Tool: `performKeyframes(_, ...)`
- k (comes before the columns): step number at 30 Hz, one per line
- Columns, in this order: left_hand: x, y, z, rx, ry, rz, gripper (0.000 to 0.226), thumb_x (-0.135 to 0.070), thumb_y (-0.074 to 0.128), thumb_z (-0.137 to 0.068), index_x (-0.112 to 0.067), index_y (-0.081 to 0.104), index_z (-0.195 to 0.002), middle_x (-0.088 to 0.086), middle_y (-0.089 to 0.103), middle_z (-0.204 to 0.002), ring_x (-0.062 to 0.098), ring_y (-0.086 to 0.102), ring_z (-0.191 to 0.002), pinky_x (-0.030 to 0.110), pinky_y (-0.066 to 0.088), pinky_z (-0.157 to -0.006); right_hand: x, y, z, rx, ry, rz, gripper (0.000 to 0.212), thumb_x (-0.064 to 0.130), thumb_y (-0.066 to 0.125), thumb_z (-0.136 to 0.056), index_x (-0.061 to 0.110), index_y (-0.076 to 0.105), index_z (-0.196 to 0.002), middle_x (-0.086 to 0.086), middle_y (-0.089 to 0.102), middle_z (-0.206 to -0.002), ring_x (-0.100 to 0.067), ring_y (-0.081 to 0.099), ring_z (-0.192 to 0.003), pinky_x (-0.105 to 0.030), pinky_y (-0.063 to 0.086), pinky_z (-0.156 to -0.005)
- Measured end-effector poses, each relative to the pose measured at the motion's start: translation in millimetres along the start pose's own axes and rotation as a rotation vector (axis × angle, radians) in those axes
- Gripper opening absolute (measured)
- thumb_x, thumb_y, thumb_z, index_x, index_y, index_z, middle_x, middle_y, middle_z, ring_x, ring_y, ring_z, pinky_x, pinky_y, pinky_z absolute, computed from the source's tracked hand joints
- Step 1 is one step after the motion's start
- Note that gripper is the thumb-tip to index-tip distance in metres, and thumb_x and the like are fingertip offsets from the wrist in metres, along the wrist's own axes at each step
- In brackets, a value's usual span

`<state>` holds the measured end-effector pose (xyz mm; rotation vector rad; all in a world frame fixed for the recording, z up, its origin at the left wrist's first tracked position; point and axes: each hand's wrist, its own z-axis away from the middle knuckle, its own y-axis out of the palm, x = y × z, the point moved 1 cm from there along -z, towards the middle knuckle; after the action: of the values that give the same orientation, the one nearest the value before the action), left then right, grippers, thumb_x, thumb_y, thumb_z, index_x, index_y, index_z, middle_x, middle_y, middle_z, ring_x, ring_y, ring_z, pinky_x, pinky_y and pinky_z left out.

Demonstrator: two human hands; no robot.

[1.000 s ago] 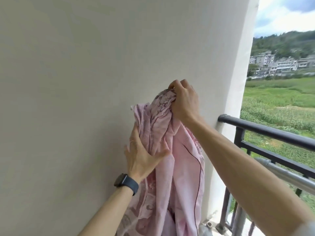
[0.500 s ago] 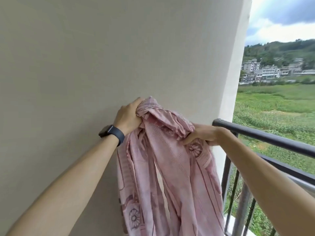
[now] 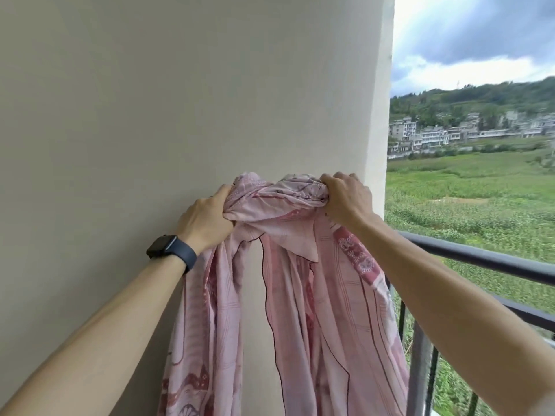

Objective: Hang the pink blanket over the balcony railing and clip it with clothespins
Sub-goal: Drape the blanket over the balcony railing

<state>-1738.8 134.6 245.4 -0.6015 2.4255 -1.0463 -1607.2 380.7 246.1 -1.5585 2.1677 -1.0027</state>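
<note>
Against the wall (image 3: 150,115), the left hand (image 3: 207,219) and right hand (image 3: 345,198) are clutching the bunched pink blanket (image 3: 279,295) beside the railing (image 3: 480,259); spreading it wide first should be helping draping.

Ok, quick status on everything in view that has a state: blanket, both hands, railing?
pink blanket: bunched at the top, held up in front of the wall, rest hanging down; not on the railing.
left hand: closed on the blanket's bunched top, left end.
right hand: closed on the bunched top, right end.
railing: top bar bare, no clothespins in view.
</note>
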Motion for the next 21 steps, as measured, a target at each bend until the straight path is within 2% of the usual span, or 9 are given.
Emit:
performKeyframes(3, -20.5, -9.9, -19.1, 0.022, -0.022, 0.113, 0.021, -0.014, 0.049, -0.078, -0.028, 0.045, -0.093, 0.005, 0.063, -0.079, 0.036, 0.058, -0.075, 0.044, 0.053, -0.069, -11.6, -20.8, -18.9, -0.102, -0.006, 0.084, 0.033, 0.013, 0.065, -0.09, 0.017, 0.06, -0.123, -0.01, 0.064, -0.109, -0.034, 0.054, -0.107, -0.05, 0.051, -0.083)
performKeyframes(6, -55.9, -13.8, -34.7, 0.063, -0.007, 0.229, 0.023, -0.01, 0.05, -0.079, -0.023, 0.053, -0.097, 0.004, 0.065, -0.089, 0.032, 0.06, -0.084, 0.041, 0.053, -0.076, -38.8, -48.2, -26.1, -0.174, 0.018, 0.162, 0.043, 0.009, 0.066, -0.088, 0.017, 0.057, -0.13, -0.012, 0.063, -0.117, -0.034, 0.054, -0.11, -0.052, 0.05, -0.087)
performKeyframes(8, -83.7, -15.4, -40.6, 0.092, 0.022, 0.285, 0.023, -0.011, 0.051, -0.08, -0.023, 0.055, -0.099, 0.001, 0.065, -0.092, 0.027, 0.06, -0.086, 0.036, 0.05, -0.074, -59.7, -67.3, -22.9, -0.217, 0.044, 0.198, 0.043, 0.006, 0.065, -0.088, 0.017, 0.058, -0.13, -0.012, 0.064, -0.118, -0.034, 0.055, -0.11, -0.052, 0.051, -0.087)
performKeyframes(11, -128.1, -14.0, -36.0, 0.143, 0.058, 0.355, 0.02, -0.013, 0.054, -0.083, -0.026, 0.055, -0.098, -0.003, 0.064, -0.093, 0.019, 0.059, -0.084, 0.025, 0.043, -0.063, -94.5, -91.2, -2.0, -0.251, 0.075, 0.202, 0.038, 0.009, 0.066, -0.089, 0.017, 0.06, -0.126, -0.012, 0.065, -0.115, -0.033, 0.057, -0.107, -0.049, 0.052, -0.084)
performKeyframes(13, -156.1, -11.8, -26.1, 0.186, 0.072, 0.42, 0.018, -0.015, 0.057, -0.085, -0.027, 0.056, -0.098, -0.006, 0.064, -0.095, 0.014, 0.059, -0.086, 0.021, 0.041, -0.062, -117.5, -105.7, 16.2, -0.256, 0.087, 0.206, 0.037, 0.01, 0.067, -0.089, 0.018, 0.061, -0.124, -0.011, 0.066, -0.112, -0.032, 0.057, -0.103, -0.043, 0.05, -0.08)
performKeyframes(16, -196.3, -10.0, -3.8, 0.231, 0.063, 0.556, 0.02, -0.024, 0.064, -0.083, -0.028, 0.059, -0.102, -0.007, 0.066, -0.1, 0.015, 0.062, -0.093, 0.027, 0.046, -0.072, -148.7, -131.2, 42.4, -0.271, 0.102, 0.207, 0.036, 0.008, 0.064, -0.091, 0.019, 0.061, -0.124, -0.009, 0.066, -0.108, -0.03, 0.057, -0.099, -0.035, 0.043, -0.073)
performKeyframes(18, -221.4, -9.4, 18.0, 0.263, 0.036, 0.672, 0.031, -0.031, 0.07, -0.075, -0.029, 0.06, -0.104, -0.007, 0.067, -0.101, 0.014, 0.063, -0.094, 0.03, 0.049, -0.077, -162.3, -148.4, 59.7, -0.281, 0.108, 0.201, 0.032, 0.009, 0.062, -0.091, 0.02, 0.06, -0.122, -0.007, 0.066, -0.108, -0.029, 0.057, -0.099, -0.032, 0.04, -0.07)
performKeyframes(21, -253.7, -6.7, 50.2, 0.299, -0.008, 0.78, 0.038, -0.021, 0.072, -0.071, -0.023, 0.06, -0.107, -0.006, 0.067, -0.098, 0.013, 0.064, -0.087, 0.028, 0.049, -0.073, -178.6, -165.2, 89.3, -0.262, 0.127, 0.161, 0.03, 0.011, 0.06, -0.091, 0.02, 0.06, -0.119, -0.007, 0.065, -0.108, -0.03, 0.056, -0.102, -0.033, 0.038, -0.068)
